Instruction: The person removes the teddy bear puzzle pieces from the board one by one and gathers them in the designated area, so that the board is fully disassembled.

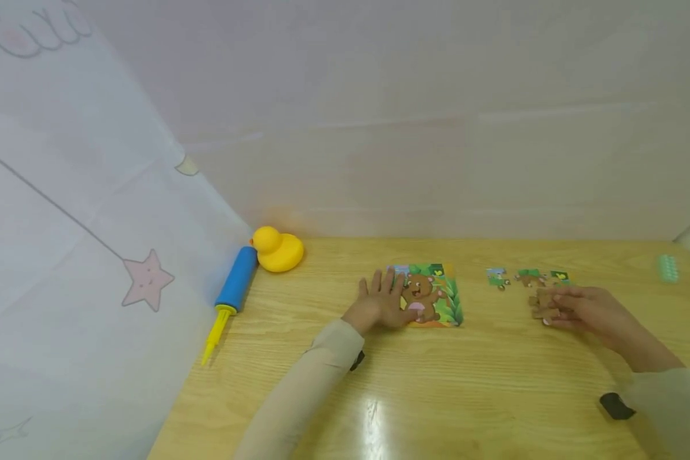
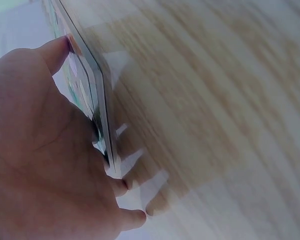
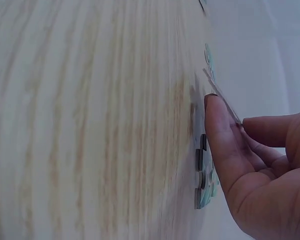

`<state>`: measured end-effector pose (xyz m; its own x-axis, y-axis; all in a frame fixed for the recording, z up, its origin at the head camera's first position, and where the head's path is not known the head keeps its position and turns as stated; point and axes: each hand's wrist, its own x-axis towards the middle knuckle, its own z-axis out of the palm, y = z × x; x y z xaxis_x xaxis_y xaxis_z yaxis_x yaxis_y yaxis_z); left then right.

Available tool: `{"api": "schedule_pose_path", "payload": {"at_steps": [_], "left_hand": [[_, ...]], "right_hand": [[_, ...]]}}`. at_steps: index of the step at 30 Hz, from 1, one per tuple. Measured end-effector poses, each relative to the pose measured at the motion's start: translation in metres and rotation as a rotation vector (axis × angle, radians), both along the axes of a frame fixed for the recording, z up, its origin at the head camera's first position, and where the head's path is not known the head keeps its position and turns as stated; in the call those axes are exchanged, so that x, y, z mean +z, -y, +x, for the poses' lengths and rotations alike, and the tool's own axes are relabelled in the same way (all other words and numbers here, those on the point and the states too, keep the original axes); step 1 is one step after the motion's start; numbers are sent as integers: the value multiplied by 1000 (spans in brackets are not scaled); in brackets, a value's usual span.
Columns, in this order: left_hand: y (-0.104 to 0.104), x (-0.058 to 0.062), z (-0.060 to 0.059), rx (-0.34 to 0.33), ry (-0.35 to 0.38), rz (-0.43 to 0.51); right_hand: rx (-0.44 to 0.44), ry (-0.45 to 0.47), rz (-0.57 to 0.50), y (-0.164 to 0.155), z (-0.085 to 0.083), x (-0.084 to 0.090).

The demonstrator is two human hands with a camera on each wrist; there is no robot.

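At the centre right of the head view, a flat, rectangular puzzle board printed with a brown cartoon bear (image 1: 437,295) is lying on the pale, wood-grained table (image 1: 471,390). Its left part is covered by the left hand (image 1: 383,308), whose fingers are spread apart, with the thumb laid on the board's lower edge. Farther right, a thin, brown, knobbed puzzle piece (image 1: 540,301) is pinched between the thumb and fingers of the right hand (image 1: 592,314); in the right wrist view it is seen tilted, nearly edge-on. Just above that hand, small, multicoloured loose puzzle pieces (image 1: 530,277) are strung in a row. At the left, a yellow toy duck (image 1: 280,252) is placed beside the upper end of a blue-and-yellow hand pump (image 1: 237,278).
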<state>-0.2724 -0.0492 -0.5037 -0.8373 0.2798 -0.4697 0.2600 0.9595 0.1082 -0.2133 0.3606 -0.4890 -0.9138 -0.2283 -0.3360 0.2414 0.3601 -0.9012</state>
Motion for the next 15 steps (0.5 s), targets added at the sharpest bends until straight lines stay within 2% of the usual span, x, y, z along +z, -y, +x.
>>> {"api": "schedule_pose_path", "payload": {"at_steps": [7, 15], "left_hand": [[-1, 8, 6, -8, -22, 4], [-1, -3, -2, -9, -6, -8]], "right_hand": [[2, -4, 20, 6, -1, 2], [3, -7, 50, 5, -3, 2]]}}
